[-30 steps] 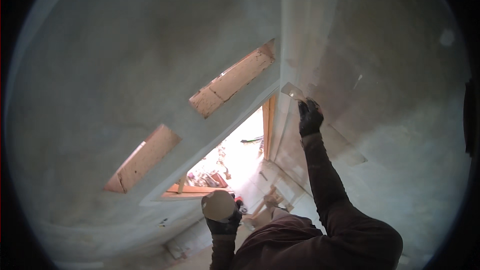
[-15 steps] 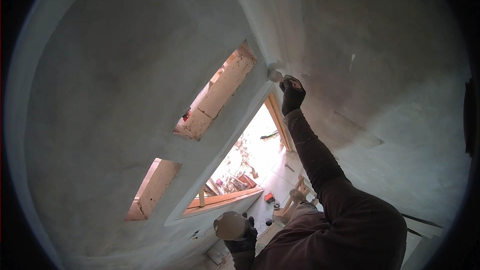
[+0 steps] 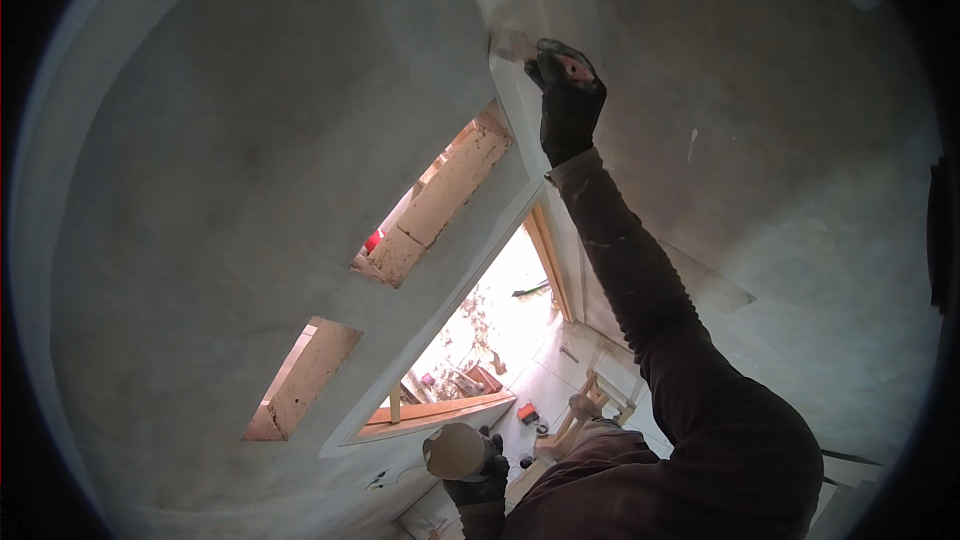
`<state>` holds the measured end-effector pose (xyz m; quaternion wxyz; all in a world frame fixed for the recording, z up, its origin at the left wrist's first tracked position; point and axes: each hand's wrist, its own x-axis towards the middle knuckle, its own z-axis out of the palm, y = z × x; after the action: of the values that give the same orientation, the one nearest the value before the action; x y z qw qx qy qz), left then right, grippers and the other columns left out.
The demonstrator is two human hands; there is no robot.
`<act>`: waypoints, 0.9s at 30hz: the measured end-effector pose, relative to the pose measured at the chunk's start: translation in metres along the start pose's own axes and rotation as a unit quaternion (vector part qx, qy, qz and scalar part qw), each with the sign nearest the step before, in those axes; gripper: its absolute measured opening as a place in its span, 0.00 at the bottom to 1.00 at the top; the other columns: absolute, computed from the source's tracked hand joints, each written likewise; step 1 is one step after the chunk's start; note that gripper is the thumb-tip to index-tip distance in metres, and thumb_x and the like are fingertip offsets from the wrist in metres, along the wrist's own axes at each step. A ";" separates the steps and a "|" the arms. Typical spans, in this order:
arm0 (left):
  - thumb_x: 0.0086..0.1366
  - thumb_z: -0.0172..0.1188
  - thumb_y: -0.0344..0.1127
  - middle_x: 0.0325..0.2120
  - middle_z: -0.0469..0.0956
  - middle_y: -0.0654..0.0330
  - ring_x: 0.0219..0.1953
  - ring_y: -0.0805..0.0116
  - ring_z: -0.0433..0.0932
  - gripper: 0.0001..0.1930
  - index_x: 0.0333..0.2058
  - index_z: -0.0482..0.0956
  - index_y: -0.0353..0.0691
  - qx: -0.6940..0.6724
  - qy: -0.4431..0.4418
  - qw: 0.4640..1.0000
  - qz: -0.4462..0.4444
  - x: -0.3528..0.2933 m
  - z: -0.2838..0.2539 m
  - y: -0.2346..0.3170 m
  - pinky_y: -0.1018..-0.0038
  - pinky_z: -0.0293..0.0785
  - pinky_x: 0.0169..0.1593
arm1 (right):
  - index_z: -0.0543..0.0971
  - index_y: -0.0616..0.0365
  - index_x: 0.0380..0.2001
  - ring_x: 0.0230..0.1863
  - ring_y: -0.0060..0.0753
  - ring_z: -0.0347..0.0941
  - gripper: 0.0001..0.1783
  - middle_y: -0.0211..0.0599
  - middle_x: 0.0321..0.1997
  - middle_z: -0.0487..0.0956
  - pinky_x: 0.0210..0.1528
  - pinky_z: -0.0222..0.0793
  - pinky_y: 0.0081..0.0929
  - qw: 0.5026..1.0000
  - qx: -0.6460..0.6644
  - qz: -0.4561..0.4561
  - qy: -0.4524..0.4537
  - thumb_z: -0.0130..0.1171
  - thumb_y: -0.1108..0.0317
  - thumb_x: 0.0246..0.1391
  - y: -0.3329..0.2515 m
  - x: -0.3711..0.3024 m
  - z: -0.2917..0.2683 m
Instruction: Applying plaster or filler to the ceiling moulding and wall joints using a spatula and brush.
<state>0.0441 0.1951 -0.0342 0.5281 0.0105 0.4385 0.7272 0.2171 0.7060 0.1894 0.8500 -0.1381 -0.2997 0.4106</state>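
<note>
High up, my right hand [image 3: 570,100], in a black glove, is closed round a short hand tool [image 3: 513,45] with a reddish handle end. Its pale flat head is blurred and lies at the inner corner where two plastered walls [image 3: 640,70] meet. Whether it is a brush or a putty knife cannot be made out. Low in the view, my gloved left hand [image 3: 484,482] grips a round beige tub [image 3: 453,450] from its right side. The tub's open top faces up; its contents are not clear.
The grey plastered wall [image 3: 250,140] on the left has two narrow slanted openings and a large bright opening with a wooden sill [image 3: 440,412]. Below are a wooden trestle or ladder [image 3: 590,405], a red object [image 3: 527,413] and tools on the floor.
My right hand has moved up along the corner with the tool, above the upper narrow opening. The view has shifted slightly; my left hand still holds the tub low down.
</note>
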 end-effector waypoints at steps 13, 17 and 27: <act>0.52 0.67 0.20 0.46 0.77 0.53 0.54 0.55 0.78 0.31 0.55 0.67 0.39 0.560 0.015 0.807 0.185 -0.006 0.017 0.009 0.52 0.83 0.52 | 0.81 0.67 0.44 0.45 0.32 0.79 0.09 0.40 0.45 0.81 0.49 0.83 0.32 0.866 -0.466 -0.175 -0.043 0.61 0.79 0.60 0.098 -0.102 -0.159; 0.54 0.67 0.22 0.45 0.78 0.53 0.54 0.55 0.78 0.30 0.55 0.66 0.37 0.303 0.009 0.949 0.087 -0.019 0.047 0.014 0.58 0.83 0.53 | 0.80 0.69 0.45 0.45 0.34 0.80 0.13 0.44 0.45 0.82 0.51 0.80 0.31 0.973 -0.050 0.149 0.171 0.66 0.77 0.56 0.139 -0.145 -0.235; 0.58 0.64 0.24 0.50 0.78 0.49 0.55 0.57 0.79 0.24 0.53 0.67 0.34 0.486 0.023 0.872 0.047 -0.022 0.047 0.013 0.63 0.83 0.52 | 0.77 0.72 0.48 0.48 0.37 0.79 0.14 0.44 0.47 0.80 0.55 0.80 0.29 0.869 -0.491 -0.049 -0.017 0.57 0.72 0.64 0.146 -0.162 -0.301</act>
<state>0.0660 0.2070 0.0130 0.4110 0.2697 0.7476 0.4465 0.2362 0.6746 -0.1803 0.6863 -0.5160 -0.4835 0.1703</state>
